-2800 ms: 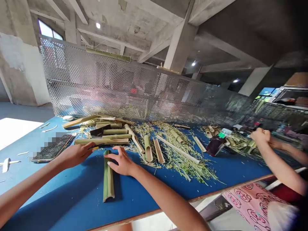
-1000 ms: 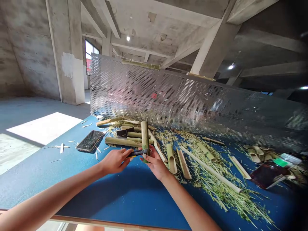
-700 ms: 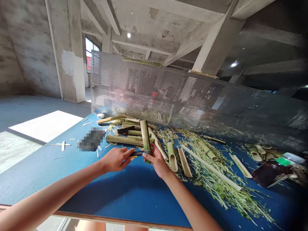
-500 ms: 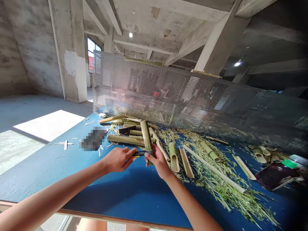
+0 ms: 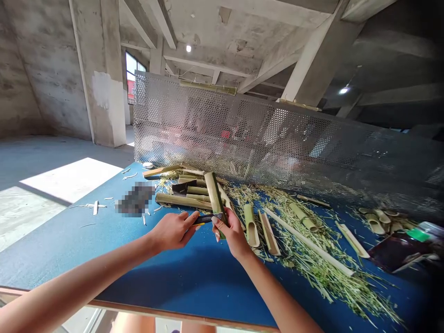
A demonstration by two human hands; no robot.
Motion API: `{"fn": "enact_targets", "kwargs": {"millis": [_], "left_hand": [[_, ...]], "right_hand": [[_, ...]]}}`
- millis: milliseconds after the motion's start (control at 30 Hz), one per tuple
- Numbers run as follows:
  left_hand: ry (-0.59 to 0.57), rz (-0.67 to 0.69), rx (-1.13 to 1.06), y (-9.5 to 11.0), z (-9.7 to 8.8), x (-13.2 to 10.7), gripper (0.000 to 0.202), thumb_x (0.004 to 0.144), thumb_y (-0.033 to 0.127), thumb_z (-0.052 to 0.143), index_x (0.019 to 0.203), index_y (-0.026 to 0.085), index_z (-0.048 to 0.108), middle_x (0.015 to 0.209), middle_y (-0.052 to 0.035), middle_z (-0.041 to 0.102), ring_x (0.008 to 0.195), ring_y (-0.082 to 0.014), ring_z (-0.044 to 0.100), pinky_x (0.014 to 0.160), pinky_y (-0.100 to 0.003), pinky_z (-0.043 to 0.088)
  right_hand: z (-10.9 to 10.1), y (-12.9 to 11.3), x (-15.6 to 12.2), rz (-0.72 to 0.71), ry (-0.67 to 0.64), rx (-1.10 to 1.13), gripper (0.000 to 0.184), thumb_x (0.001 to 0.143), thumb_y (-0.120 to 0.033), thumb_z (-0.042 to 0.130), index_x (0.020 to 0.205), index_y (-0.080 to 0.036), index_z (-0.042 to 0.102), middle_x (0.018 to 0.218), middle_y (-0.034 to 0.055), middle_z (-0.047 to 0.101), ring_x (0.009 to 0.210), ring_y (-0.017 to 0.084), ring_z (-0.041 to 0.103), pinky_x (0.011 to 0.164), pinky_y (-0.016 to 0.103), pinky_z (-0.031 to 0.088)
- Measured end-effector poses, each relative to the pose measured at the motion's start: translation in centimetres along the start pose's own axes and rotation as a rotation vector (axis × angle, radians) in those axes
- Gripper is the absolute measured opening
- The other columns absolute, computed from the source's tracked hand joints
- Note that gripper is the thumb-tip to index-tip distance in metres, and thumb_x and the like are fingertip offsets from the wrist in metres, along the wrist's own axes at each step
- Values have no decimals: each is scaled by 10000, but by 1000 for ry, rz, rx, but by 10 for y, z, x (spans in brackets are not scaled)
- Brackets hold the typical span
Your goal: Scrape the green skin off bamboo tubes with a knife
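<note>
While left grip (image 5: 176, 230) holds knife (image 5: 206, 219), palm down, right grip (image 5: 234, 235) clasps bamboo (image 5: 212, 190).

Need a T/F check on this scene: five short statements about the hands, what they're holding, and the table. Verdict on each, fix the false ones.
1. The left hand holds a dark tool with a bit of yellow on it. True.
2. The right hand holds a bamboo piece. True.
3. The dark tool is well away from the bamboo piece. False: its front end is right at the bamboo piece, beside the right hand.
4. A perforated screen stands along the far side of the table. True.
5. The table has a red top. False: the top is blue.
</note>
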State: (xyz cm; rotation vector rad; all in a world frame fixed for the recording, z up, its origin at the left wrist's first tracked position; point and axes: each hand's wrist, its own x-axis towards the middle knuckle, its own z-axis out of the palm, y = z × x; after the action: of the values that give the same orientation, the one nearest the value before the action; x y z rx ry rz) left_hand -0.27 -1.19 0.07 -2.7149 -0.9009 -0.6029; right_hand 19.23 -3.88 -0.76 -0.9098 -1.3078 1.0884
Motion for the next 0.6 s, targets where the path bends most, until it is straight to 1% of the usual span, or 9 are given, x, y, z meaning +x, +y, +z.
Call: {"fn": "enact_targets", "kwargs": {"millis": [100,167,267,367,467,533,600], "left_hand": [[3,-15,0,0,2,1,429,927,353,262,1236,117,443,764,-88,628,543,-167,572,471,-263,439],[6,-15,-10,0,3,1,427,928,346,258,1234,110,441,776,-92,632,552,-172,577,468,-265,436],[-8,52,-34,-1,5,0,424,928,352,255,1225,120,449,752,-82,626,544,-164,570,474,-263,436],[-34,129,-48,-2,7,-1,429,923,365,261,1225,133,459,722,-72,616,527,-162,556,474,-268,437],[-28,105,-66,-4,6,-1,433,923,356,254,1221,126,468,741,-81,623,543,-169,565,475,-272,441],[-16,83,-73,-6,3,0,438,924,352,252,1223,117,470,762,-91,628,556,-171,574,482,-272,447],[-18,81,-77,-7,0,1,439,924,353,255,1220,113,473,765,-93,628,556,-171,576,485,-273,450]], "right_hand": [[0,0,1,3,-6,4,325,735,-417,659,847,-227,420,530,-89,418,406,81,408,352,213,359],[0,-1,2,1,3,18,333,728,-414,668,851,-229,421,536,-88,427,415,84,416,365,218,373],[-2,-1,3,-9,10,40,375,698,-399,698,907,-236,432,664,-55,505,514,99,485,446,241,442],[-6,-3,3,-9,-50,13,461,651,-361,743,977,-247,438,820,-21,547,645,122,531,518,253,474],[-10,-3,1,5,-131,29,578,586,-303,791,1032,-257,426,877,-16,558,694,125,548,604,269,490],[-9,-3,0,7,-137,42,634,559,-270,807,1061,-266,420,892,-19,556,721,126,554,654,279,493],[-8,-2,0,5,-109,22,615,576,-268,796,1062,-269,421,855,-32,543,681,116,544,622,267,486]]}}
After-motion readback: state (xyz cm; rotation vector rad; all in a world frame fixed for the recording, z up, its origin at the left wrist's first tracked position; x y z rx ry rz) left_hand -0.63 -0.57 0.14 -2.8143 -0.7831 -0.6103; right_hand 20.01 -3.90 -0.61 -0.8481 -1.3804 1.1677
